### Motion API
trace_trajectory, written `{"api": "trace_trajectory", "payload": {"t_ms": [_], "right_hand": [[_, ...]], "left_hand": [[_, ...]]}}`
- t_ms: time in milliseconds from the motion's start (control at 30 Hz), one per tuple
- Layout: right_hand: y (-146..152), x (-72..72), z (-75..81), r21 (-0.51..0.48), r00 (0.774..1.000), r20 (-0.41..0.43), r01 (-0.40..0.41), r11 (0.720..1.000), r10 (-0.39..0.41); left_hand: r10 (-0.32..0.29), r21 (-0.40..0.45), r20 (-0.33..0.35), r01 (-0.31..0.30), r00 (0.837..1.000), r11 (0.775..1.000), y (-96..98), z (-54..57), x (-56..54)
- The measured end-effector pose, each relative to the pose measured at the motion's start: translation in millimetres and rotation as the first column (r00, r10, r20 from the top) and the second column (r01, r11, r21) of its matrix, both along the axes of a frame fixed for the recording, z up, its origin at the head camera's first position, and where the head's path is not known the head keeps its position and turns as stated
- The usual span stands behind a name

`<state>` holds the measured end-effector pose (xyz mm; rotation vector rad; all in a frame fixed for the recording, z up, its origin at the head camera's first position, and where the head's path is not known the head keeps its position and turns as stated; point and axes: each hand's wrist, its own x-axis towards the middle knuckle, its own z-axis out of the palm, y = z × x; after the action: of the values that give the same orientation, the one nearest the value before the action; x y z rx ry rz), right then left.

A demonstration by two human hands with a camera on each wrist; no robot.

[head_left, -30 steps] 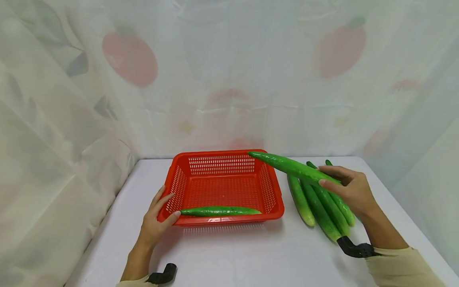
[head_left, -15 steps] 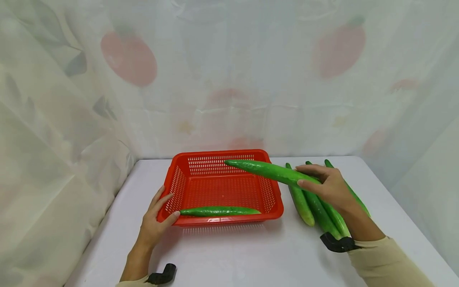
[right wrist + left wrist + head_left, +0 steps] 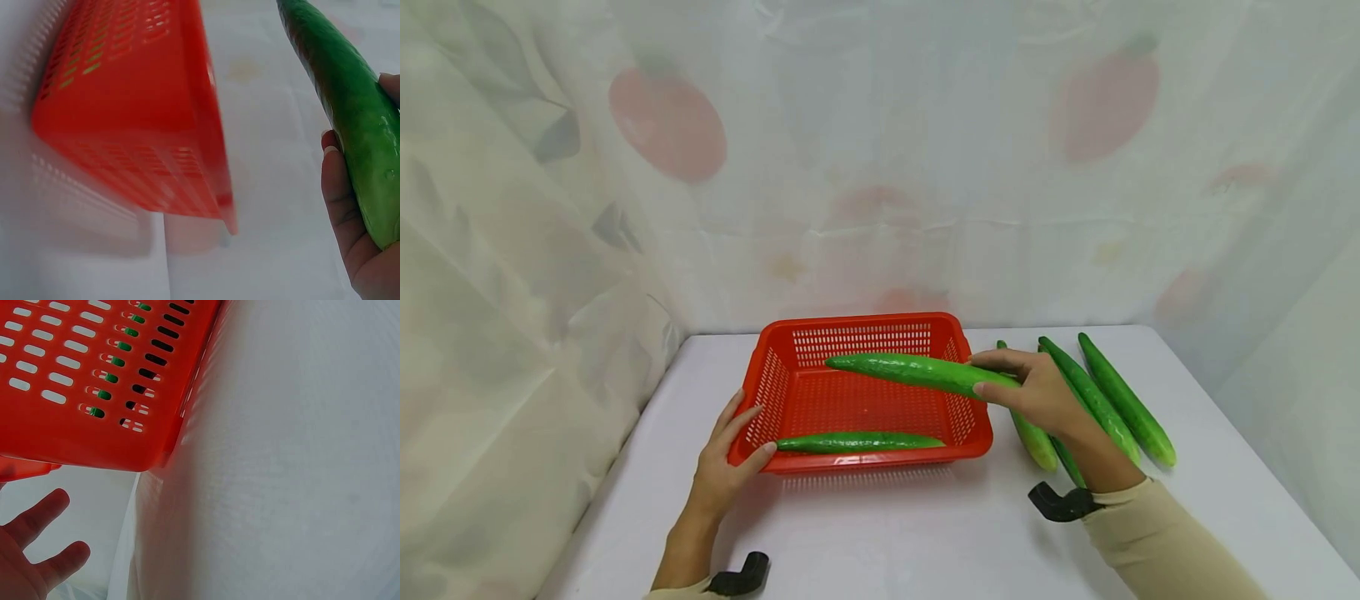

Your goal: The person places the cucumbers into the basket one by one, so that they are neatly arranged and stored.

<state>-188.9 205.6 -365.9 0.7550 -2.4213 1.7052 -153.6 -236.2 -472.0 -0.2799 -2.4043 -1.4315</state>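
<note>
In the head view, my right hand (image 3: 1037, 390) grips a long green cucumber (image 3: 910, 369) near its paler end. Its darker tip points left over the red plastic basket (image 3: 880, 461), above the floor. The right wrist view shows my fingers and thumb on either side of this cucumber (image 3: 356, 106), apart from the basket wall (image 3: 144, 100). Another cucumber (image 3: 861, 442) lies inside along the front wall. My left hand (image 3: 722, 467) holds the basket's front left corner, thumb and finger over the rim. Two spread fingers (image 3: 47, 515) show below the rim in the left wrist view.
Several more cucumbers lie on the white table right of the basket, among them a far right one (image 3: 1127, 400) and a shorter-looking one (image 3: 1036, 442) partly behind my right hand. Patterned curtains (image 3: 880, 167) stand behind the table and at its sides.
My right hand has carried the cucumber left and slightly down, from beside the basket to over it. The cucumbers at right are less covered. My left hand and the basket have stayed in place.
</note>
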Motion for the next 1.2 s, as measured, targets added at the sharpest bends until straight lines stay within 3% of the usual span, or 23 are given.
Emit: {"api": "trace_trajectory", "payload": {"t_ms": [300,400,467,600,667,767,1000,1200], "right_hand": [[-17.8,-4.2,-10.7,-0.010,0.995,0.092,-0.041,0.999,0.042],[-25.7,-3.6,-10.1,0.005,0.993,0.099,-0.059,0.998,0.058],[-32.5,0.3,-4.4,0.024,0.993,0.102,-0.068,0.997,0.066],[-45.3,9.8,8.6,0.073,0.993,0.085,-0.088,0.993,0.081],[-49.1,9.6,7.5,0.088,0.991,0.091,-0.107,0.990,0.099],[-54.0,7.7,4.1,0.112,0.986,0.114,-0.135,0.985,0.122],[-58.8,-11.8,-32.3,0.169,0.978,0.145,-0.174,0.970,0.150],[-67.2,-14.4,-37.7,0.252,0.978,0.113,-0.197,0.947,0.173]], "left_hand": [[-0.009,-0.004,0.001,0.009,1.000,1.000,16.2,30.8,12.5],[-0.006,-0.006,0.002,0.006,1.000,1.000,18.1,35.0,14.8],[-0.007,-0.004,0.001,0.007,1.000,1.000,16.3,30.9,12.9],[-0.005,-0.010,0.006,0.005,1.000,1.000,6.8,10.5,3.5],[-0.006,-0.010,0.008,0.006,1.000,1.000,2.5,1.2,-0.9],[-0.016,-0.002,-0.004,0.016,1.000,1.000,1.8,-0.6,-1.7],[-0.020,0.002,-0.023,0.020,1.000,1.000,2.6,0.6,-0.7],[-0.003,-0.002,-0.019,0.003,1.000,1.000,1.2,-0.2,0.3]]}}
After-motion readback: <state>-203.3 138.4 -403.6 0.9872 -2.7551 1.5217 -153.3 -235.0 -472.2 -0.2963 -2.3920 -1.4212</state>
